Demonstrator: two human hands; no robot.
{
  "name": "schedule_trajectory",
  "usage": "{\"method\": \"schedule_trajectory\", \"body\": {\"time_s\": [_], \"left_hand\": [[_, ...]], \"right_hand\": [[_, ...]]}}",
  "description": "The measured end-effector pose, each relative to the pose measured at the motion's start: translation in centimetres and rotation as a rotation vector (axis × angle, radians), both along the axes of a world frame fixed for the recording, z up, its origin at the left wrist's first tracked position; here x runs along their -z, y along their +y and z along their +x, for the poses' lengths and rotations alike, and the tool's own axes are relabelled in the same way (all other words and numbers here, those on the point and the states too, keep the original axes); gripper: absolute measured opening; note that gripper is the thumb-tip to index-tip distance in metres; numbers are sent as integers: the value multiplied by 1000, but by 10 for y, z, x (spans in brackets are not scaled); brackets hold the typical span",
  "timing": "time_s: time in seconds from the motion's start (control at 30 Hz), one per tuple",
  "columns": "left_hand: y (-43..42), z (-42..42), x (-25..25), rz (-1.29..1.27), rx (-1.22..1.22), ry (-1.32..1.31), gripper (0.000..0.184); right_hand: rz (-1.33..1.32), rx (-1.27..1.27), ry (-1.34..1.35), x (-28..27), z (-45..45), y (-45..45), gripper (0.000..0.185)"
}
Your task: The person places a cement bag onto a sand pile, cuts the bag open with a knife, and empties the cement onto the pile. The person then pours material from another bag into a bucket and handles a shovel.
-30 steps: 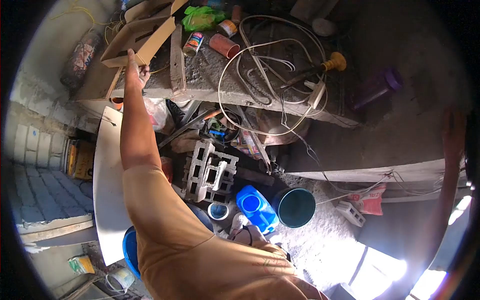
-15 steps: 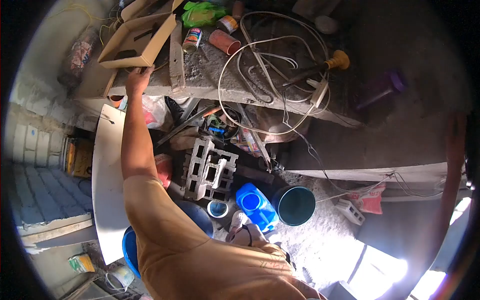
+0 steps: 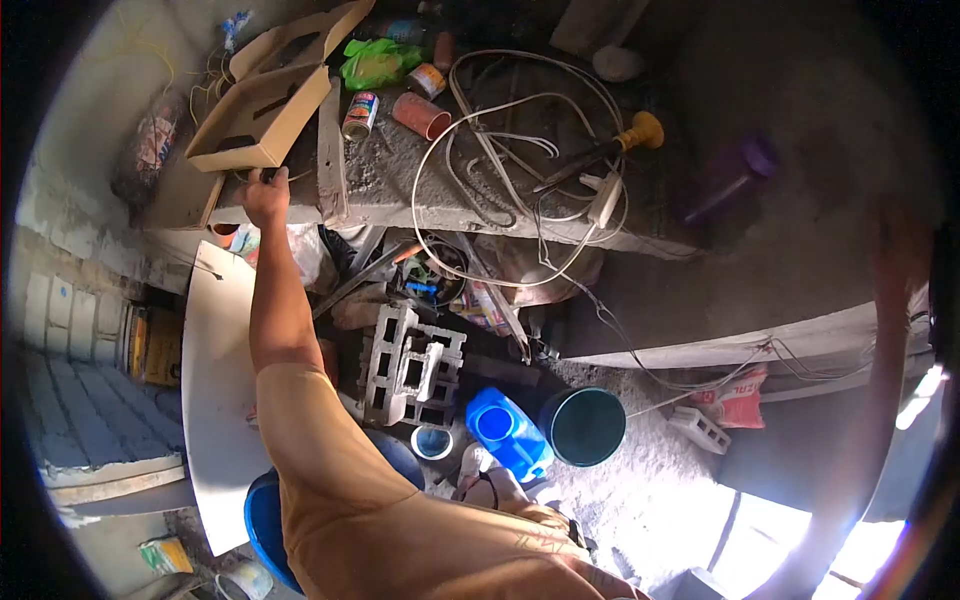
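Note:
My left hand (image 3: pixel 266 200) reaches forward to the near lower edge of an open cardboard box (image 3: pixel 225 160) on the concrete ledge. Its fingers are bent together around a small dark spot just below the box, and I cannot make out what it is. Inside the box lie a dark flat piece (image 3: pixel 235 142) and a longer dark item (image 3: pixel 272 105). To the box's right are a wooden plank (image 3: pixel 331 150), a labelled tin can (image 3: pixel 360 115) and an orange-red cylinder (image 3: pixel 421 116). I cannot identify my right hand anywhere in view.
A looped white cable (image 3: pixel 425 165) and a yellow-ended tool (image 3: pixel 640 131) lie along the ledge (image 3: pixel 390 212). Below are hollow concrete blocks (image 3: pixel 412 368), a blue jug (image 3: pixel 508 435) and a dark green bucket (image 3: pixel 588 428). A white board (image 3: pixel 215 400) stands at left.
The whole view has shifted, so the ledge and its things sit lower and slightly left. My left hand stays at the box's near edge, its fingers now more bent, with a dark spot between them.

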State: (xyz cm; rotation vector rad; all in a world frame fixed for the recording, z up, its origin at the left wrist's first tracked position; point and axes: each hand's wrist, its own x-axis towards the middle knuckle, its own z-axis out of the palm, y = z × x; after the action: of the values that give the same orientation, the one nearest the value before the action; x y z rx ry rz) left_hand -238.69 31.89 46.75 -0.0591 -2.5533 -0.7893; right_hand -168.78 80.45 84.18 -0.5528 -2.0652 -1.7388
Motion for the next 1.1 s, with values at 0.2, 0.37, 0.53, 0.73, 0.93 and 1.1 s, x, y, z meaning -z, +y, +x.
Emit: {"method": "schedule_trajectory", "body": {"time_s": [0.2, 0.37, 0.53, 0.73, 0.93, 1.1], "left_hand": [[11, 34, -22, -114, 62, 38, 59], [20, 48, -29, 79, 103, -44, 62], [20, 71, -32, 209, 57, -55, 57], [-4, 86, -4, 283, 141, -73, 49], [-38, 142, -7, 922, 242, -484, 24], [-58, 207, -28, 1376, 264, -479, 17]], "right_hand": [[-120, 106, 51, -2, -29, -37, 25], [-116, 74, -19, -5, -27, -37, 26], [-97, 6, -26, -2, -24, -37, 26], [-113, -56, -13, -1, -15, -18, 27], [-108, -121, 9, -2, -19, -22, 25], [-205, -100, 32, -4, -21, -29, 22]]}}
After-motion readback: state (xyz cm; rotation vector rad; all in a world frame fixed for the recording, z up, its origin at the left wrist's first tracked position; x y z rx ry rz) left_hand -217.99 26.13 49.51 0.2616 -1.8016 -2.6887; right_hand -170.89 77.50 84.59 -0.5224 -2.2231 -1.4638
